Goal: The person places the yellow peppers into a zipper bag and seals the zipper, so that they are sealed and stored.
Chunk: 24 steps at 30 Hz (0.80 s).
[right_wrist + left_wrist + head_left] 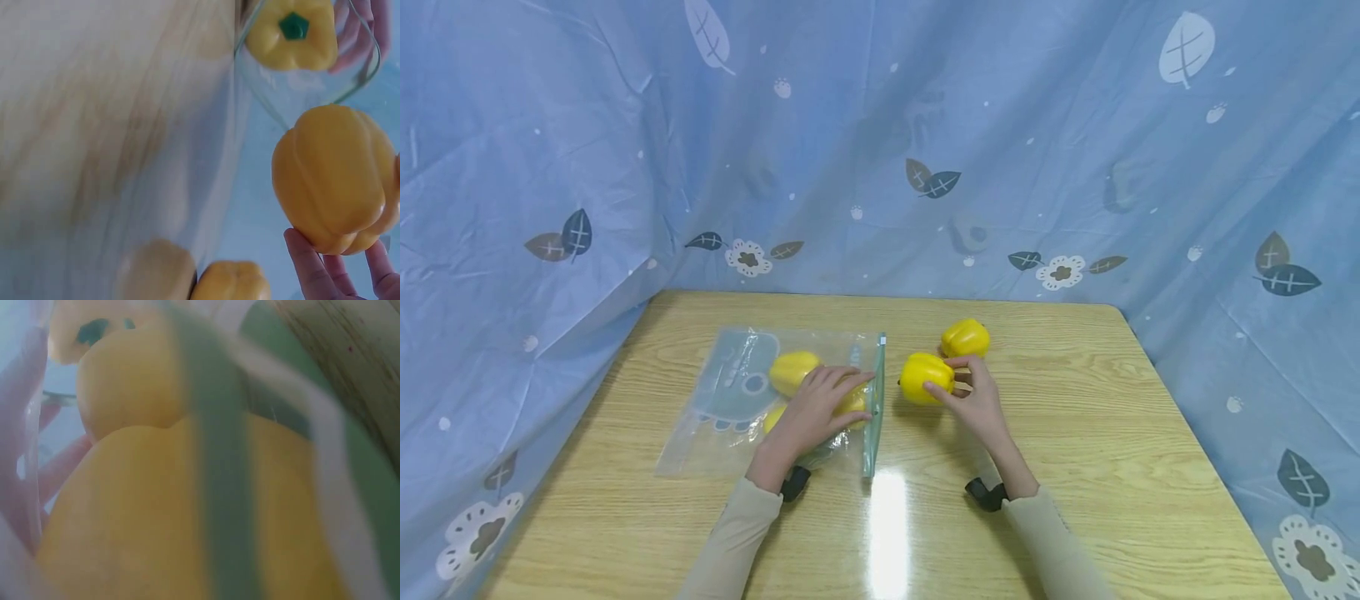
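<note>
My right hand (979,406) holds a yellow bell pepper (925,378) between thumb and fingers, just right of the open mouth of a clear zip bag (696,442). In the right wrist view the held pepper (331,175) has its lobed end toward the camera. My left hand (816,408) lies over the bag and grips its upper side near the green zip strip (879,367). Inside the bag are yellow peppers (793,371), partly hidden by that hand. Through the mouth, one pepper (294,47) shows a green stem end.
Another yellow pepper (966,338) lies on the wooden table (1060,400) behind the right hand. A blue print (737,375) marks the left part of the bag. Dark wrist cameras (987,495) sit under both wrists. Blue patterned curtain (850,125) surrounds the table's back and sides.
</note>
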Tool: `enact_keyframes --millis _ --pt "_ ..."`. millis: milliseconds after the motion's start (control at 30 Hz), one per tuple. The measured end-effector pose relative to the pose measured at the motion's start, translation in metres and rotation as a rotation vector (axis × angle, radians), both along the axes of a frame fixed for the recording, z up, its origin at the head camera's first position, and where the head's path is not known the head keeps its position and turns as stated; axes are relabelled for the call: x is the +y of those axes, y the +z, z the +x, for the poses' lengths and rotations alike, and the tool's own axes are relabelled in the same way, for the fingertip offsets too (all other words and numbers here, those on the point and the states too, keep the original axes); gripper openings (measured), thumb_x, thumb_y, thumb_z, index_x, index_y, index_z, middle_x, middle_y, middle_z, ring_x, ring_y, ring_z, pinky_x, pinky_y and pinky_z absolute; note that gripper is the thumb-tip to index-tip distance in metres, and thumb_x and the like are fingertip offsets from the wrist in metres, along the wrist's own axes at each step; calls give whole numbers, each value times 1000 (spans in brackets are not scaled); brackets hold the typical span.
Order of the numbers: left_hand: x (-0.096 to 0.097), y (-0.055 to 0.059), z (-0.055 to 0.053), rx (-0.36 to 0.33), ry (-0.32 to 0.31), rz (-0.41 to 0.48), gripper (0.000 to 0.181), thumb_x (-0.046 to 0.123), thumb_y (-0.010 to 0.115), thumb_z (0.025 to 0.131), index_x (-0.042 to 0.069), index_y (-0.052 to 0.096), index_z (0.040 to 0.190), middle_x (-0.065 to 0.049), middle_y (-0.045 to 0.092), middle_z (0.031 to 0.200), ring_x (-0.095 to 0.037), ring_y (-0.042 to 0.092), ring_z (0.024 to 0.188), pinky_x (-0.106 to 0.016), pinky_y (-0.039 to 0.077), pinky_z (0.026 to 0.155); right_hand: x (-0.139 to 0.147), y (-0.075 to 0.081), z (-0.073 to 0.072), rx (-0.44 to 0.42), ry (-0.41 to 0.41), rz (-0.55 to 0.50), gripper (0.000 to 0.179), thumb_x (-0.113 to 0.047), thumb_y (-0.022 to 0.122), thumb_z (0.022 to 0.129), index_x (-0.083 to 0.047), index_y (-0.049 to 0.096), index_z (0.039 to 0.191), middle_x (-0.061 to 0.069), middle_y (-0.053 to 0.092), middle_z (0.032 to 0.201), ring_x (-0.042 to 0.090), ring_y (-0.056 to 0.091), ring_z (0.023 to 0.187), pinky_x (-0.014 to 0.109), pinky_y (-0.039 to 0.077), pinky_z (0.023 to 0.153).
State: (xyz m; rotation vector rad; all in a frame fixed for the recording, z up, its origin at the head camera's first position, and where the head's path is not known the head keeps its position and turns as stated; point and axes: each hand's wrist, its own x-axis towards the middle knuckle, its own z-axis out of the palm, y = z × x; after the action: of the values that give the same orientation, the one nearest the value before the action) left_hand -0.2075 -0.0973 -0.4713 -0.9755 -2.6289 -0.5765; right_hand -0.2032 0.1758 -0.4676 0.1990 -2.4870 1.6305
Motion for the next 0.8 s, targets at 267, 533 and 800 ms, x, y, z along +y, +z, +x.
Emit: enact_keyframes --millis 267,533,800 --pt "-1 1 1 7 -3 4 59 50 58 86 24 46 137 -4 52 132 -23 44 122 -54 25 109 -27 26 17 -33 56 -3 48 -17 76 78 4 49 112 18 52 121 37 56 103 45 54 80" --pt "0 2 1 17 0 8 59 51 57 86 24 45 137 -3 51 132 -23 44 122 -55 26 108 -38 29 22 -75 98 -6 48 -14 75 79 6 48 113 22 49 123 39 54 104 46 53 82" --pt "0 2 1 -6 8 7 59 53 54 87 26 43 139 -4 50 134 -22 43 124 -54 26 109 -46 22 20 -109 129 -22 49 -12 75 78 7 46 113 23 48 123 39 54 107 46 53 85"
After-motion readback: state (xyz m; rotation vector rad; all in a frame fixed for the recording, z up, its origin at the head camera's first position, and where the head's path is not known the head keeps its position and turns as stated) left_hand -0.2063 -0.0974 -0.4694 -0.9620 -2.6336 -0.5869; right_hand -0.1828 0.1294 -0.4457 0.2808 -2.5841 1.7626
